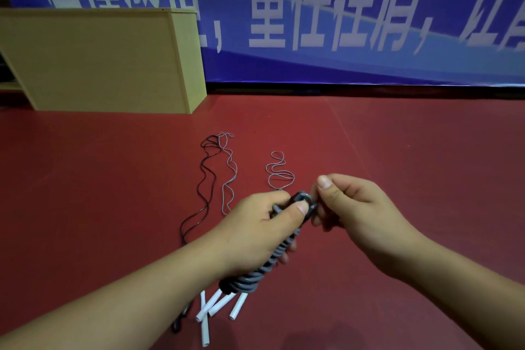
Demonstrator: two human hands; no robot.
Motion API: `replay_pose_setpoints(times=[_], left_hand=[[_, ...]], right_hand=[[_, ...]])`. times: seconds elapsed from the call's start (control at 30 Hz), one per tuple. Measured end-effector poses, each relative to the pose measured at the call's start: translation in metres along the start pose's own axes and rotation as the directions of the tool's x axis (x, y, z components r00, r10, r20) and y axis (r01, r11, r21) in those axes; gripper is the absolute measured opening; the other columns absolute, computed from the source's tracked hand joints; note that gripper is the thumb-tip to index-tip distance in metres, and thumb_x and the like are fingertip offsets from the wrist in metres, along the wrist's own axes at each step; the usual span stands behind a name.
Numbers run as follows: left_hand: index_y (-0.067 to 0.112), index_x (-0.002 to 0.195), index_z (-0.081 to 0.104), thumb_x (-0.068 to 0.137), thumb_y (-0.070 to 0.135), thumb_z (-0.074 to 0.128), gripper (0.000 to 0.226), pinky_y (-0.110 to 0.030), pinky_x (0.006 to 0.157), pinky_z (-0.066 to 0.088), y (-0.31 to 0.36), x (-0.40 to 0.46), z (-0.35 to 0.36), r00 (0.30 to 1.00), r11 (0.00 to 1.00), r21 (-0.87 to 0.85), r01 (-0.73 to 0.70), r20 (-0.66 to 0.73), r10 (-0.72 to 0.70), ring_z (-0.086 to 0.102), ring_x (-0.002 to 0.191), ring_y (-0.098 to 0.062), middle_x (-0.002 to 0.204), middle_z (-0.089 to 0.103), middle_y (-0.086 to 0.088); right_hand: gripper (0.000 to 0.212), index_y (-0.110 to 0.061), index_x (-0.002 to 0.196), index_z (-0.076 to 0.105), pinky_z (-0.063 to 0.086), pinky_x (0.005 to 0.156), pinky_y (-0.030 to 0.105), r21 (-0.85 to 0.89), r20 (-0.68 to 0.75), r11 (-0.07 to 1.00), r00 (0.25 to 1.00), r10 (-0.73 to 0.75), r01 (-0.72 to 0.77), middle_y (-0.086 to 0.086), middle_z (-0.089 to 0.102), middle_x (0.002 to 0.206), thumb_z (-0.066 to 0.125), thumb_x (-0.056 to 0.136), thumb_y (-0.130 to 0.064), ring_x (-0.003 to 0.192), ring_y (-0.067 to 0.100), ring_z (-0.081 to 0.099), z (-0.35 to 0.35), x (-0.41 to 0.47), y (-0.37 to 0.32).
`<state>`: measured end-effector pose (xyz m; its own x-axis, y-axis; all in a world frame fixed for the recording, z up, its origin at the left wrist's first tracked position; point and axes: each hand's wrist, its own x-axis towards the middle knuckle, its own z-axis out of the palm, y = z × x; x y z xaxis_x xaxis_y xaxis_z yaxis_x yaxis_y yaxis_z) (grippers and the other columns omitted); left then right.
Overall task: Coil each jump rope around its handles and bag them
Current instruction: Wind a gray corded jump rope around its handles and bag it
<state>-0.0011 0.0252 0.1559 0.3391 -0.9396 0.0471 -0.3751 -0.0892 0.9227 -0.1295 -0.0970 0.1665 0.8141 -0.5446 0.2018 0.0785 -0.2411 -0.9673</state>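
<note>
My left hand [261, 224] grips a pair of dark handles with grey rope coiled tightly around them [264, 267], held slanting above the red floor. My right hand [349, 202] pinches the rope at the top end of the handles [304, 199]. Beyond my hands a loose grey rope [279, 170] lies in loops on the floor. A black rope [203, 179] and another grey rope [228, 167] lie stretched out side by side to the left. Several white handles [216, 307] lie on the floor under my left forearm. No bag is in view.
A light wooden box-like cabinet [99, 60] stands on the floor at the back left. A blue banner with large white characters [341, 8] covers the wall behind. The red floor [412, 150] stretches to the right.
</note>
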Motion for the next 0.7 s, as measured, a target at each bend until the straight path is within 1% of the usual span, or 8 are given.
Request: replay_pose_setpoints(times=[0.07, 0.13, 0.23, 0.3, 0.4, 0.53, 0.63, 0.7], left_hand=[[0.009, 0.078, 0.051, 0.085, 0.056, 0.058, 0.047, -0.038, 0.056, 0.05, -0.006, -0.002, -0.001, 0.997, 0.989, 0.125, -0.074, -0.02, 0.077, 0.055, 0.055, -0.018, 0.058, 0.053, 0.002], [0.009, 0.081, 0.055, 0.078, 0.066, 0.054, 0.057, -0.044, 0.057, 0.048, -0.013, -0.003, -0.001, 0.989, 0.948, 0.292, -0.129, -0.034, 0.145, 0.046, 0.056, -0.026, 0.061, 0.051, -0.01], [0.014, 0.086, 0.062, 0.073, 0.074, 0.05, 0.063, -0.048, 0.06, 0.049, -0.015, -0.002, -0.003, 0.99, 0.904, 0.415, -0.102, -0.046, 0.133, 0.046, 0.061, -0.028, 0.067, 0.054, -0.011], [0.016, 0.083, 0.059, 0.073, 0.077, 0.048, 0.062, -0.043, 0.06, 0.049, -0.011, -0.005, -0.005, 0.996, 0.881, 0.47, -0.061, -0.029, 0.084, 0.043, 0.055, -0.017, 0.061, 0.05, -0.004], [0.016, 0.077, 0.052, 0.082, 0.068, 0.056, 0.052, -0.033, 0.055, 0.045, -0.004, -0.004, -0.009, 0.999, 0.9, 0.432, 0.047, -0.018, -0.043, 0.046, 0.051, -0.01, 0.058, 0.05, 0.008], [0.017, 0.069, 0.05, 0.09, 0.051, 0.06, 0.041, -0.018, 0.047, 0.038, 0.013, -0.008, -0.015, 0.984, 0.957, 0.254, 0.142, -0.141, -0.109, 0.05, 0.044, -0.007, 0.047, 0.051, 0.012], [0.02, 0.069, 0.05, 0.091, 0.045, 0.061, 0.035, -0.021, 0.049, 0.043, 0.024, -0.016, -0.02, 0.963, 0.975, 0.126, 0.186, -0.22, -0.155, 0.06, 0.048, -0.015, 0.05, 0.058, 0.007], [0.017, 0.076, 0.054, 0.086, 0.048, 0.065, 0.033, -0.03, 0.053, 0.049, 0.029, -0.026, -0.026, 0.948, 0.962, 0.166, 0.217, -0.272, -0.167, 0.066, 0.054, -0.021, 0.061, 0.065, -0.001]], right_hand=[[0.037, -0.017, 0.062, 0.063, 0.041, 0.057, 0.029, 0.039, 0.077, 0.994, 0.992, 0.101, -0.104, 0.008, 0.055, 0.059, 0.051, 0.086, -0.044, 0.055, 0.015, 0.052, 0.001, -0.002, -0.004], [0.036, -0.019, 0.061, 0.065, 0.041, 0.057, 0.029, -0.017, 0.149, 0.985, 0.974, 0.171, -0.171, 0.007, 0.055, 0.06, 0.056, 0.084, -0.046, 0.056, 0.016, 0.05, 0.0, -0.003, -0.005], [0.027, -0.012, 0.071, 0.066, 0.039, 0.057, 0.028, -0.034, 0.178, 0.975, 0.959, 0.221, -0.219, 0.011, 0.053, 0.067, 0.066, 0.085, -0.035, 0.061, 0.017, 0.045, -0.003, -0.002, -0.003], [0.021, -0.008, 0.076, 0.067, 0.039, 0.057, 0.025, -0.051, 0.15, 0.976, 0.964, 0.219, -0.213, 0.005, 0.057, 0.067, 0.066, 0.089, -0.023, 0.062, 0.014, 0.046, 0.0, 0.0, 0.001], [0.017, -0.007, 0.079, 0.069, 0.04, 0.055, 0.018, -0.08, 0.062, 0.991, 0.992, 0.108, -0.103, -0.003, 0.062, 0.065, 0.063, 0.092, -0.015, 0.057, 0.005, 0.049, 0.01, 0.004, 0.004], [0.019, -0.011, 0.076, 0.067, 0.04, 0.054, 0.016, -0.093, -0.078, 0.994, 0.995, -0.058, 0.051, -0.008, 0.059, 0.059, 0.061, 0.093, -0.013, 0.054, 0.001, 0.048, 0.028, 0.019, -0.003], [0.023, -0.014, 0.073, 0.064, 0.044, 0.061, 0.028, 0.141, -0.107, 0.99, 0.993, 0.04, -0.025, 0.003, 0.06, 0.064, 0.059, 0.095, -0.013, 0.061, 0.013, 0.052, 0.046, 0.031, -0.01], [0.024, -0.014, 0.072, 0.061, 0.04, 0.056, 0.03, 0.301, -0.049, 0.942, 0.983, 0.175, -0.152, 0.008, 0.057, 0.067, 0.056, 0.096, -0.013, 0.059, 0.019, 0.048, 0.061, 0.037, -0.018]])
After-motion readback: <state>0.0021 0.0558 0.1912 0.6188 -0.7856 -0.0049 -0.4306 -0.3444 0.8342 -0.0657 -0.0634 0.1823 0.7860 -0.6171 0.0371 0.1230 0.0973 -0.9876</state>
